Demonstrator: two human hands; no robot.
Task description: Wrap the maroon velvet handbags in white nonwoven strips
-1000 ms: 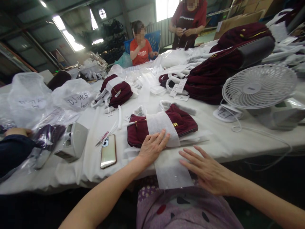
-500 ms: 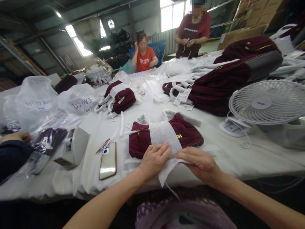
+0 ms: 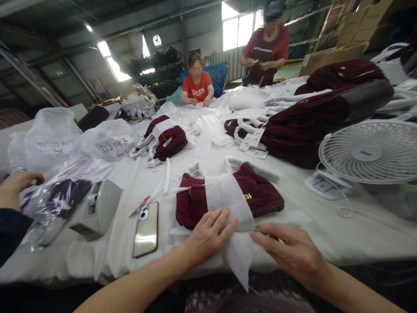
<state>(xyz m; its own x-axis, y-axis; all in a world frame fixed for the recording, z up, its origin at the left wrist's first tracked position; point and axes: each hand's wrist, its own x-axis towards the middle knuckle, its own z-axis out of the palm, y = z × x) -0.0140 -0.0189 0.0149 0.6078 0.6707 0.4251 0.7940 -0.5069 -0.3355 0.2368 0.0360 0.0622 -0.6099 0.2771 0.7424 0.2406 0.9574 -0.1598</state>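
A maroon fabric handbag (image 3: 192, 202) with gold zip and gold lettering lies on the white-covered table in front of me. A white tissue-like strip (image 3: 224, 198) wraps over its middle, and a loose end (image 3: 239, 258) hangs past the table's front edge. My left hand (image 3: 208, 232) rests flat on the strip at the bag's lower edge, fingers stretched out. To its right, my right hand (image 3: 291, 250) pinches the edge of the white strip between thumb and fingers. Wrapped pale handles (image 3: 233, 161) stick up behind the bag.
Left of the bag lie a phone (image 3: 145, 237), small pink-handled snips (image 3: 142, 205) and a tape dispenser (image 3: 100, 208). A co-worker's hand (image 3: 19, 184) is at far left. A white fan (image 3: 368, 152) stands right. Behind are maroon bags (image 3: 293, 130) and two people.
My right hand has moved slightly right and down from the bag. The strip's loose end hangs lower. The seated person's raised hand has come down; the left co-worker's hand has moved further into view.
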